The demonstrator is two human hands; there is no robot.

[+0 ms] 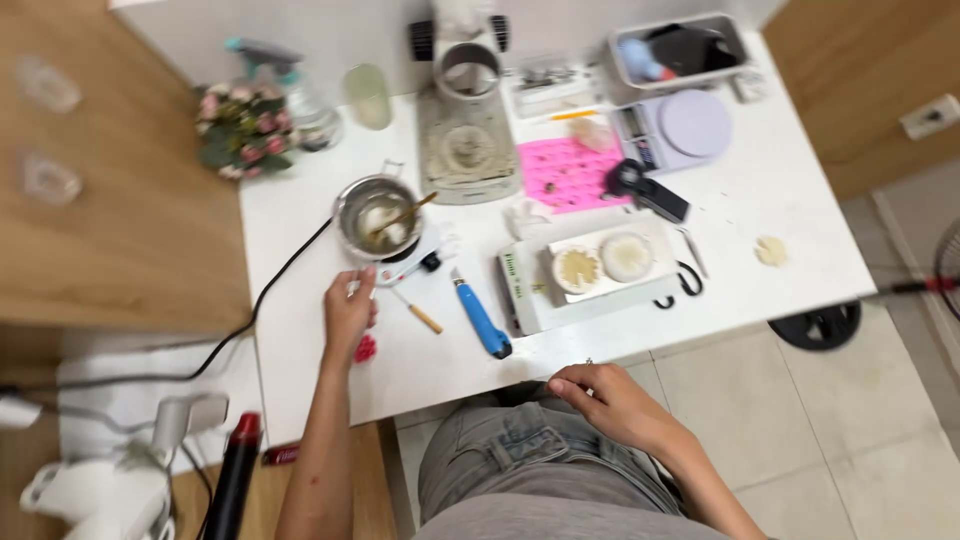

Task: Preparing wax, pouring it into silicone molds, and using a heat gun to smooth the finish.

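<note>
the white table (800, 250) carries everything here, and the left hand (348, 308) lies on it near its left front part. the fingers of this hand are bent around a thin light stick (what it is exactly, i cannot tell), so the hand is closed on it. just beyond the fingertips stands the metal pot (378, 215) with a pale mass and a wooden stick inside; a black cable runs away from it to the left. to the right of the left hand, near, lie a small tool with a wooden handle (424, 317) and then the blue-handled tool (482, 320). directly under the palm side, touching or almost touching the wrist, is a small red piece (365, 348). farther right sits a white tray (590, 275) with two round pale discs.

the right hand (610, 400) rests on the person's lap, just below the table edge, fingers loosely curled and holding nothing.
</note>
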